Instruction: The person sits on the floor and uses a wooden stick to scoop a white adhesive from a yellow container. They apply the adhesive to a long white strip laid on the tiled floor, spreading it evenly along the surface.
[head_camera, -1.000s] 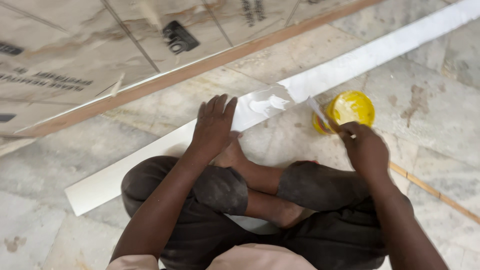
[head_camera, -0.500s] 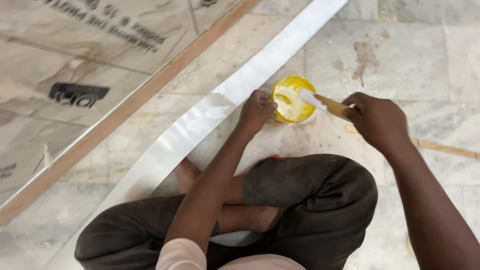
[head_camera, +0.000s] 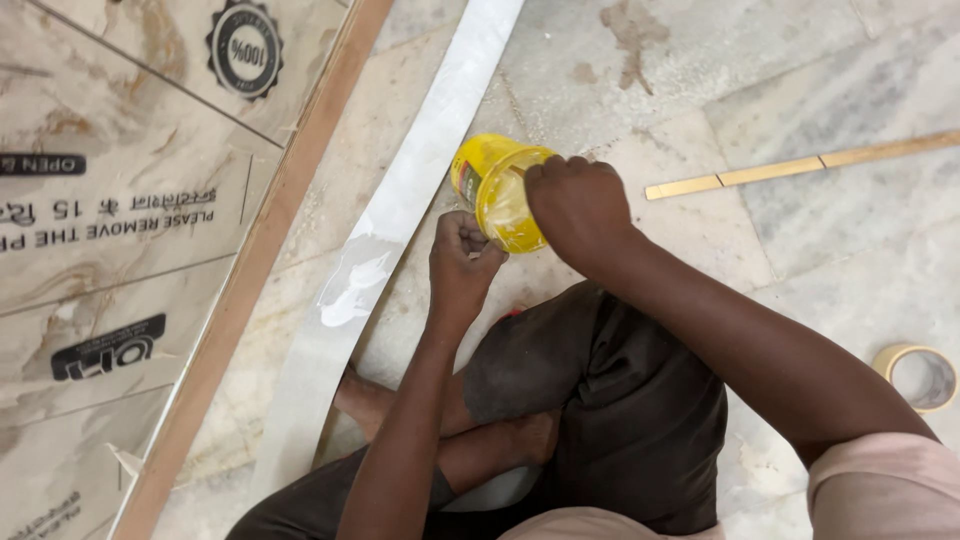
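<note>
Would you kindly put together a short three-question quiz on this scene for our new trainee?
1. True or false: the yellow plastic tub stands upright on the floor.
2. Which hand covers the tub's mouth? A) left hand B) right hand C) neither
3. Fill in: the roll of masking tape lies on the marble floor at the picture's ____ edge.

Key:
1. False; it is tilted, held up between both hands.
2. B; the left hand grips it from below.
3. Right, away from the long white strip.
</note>
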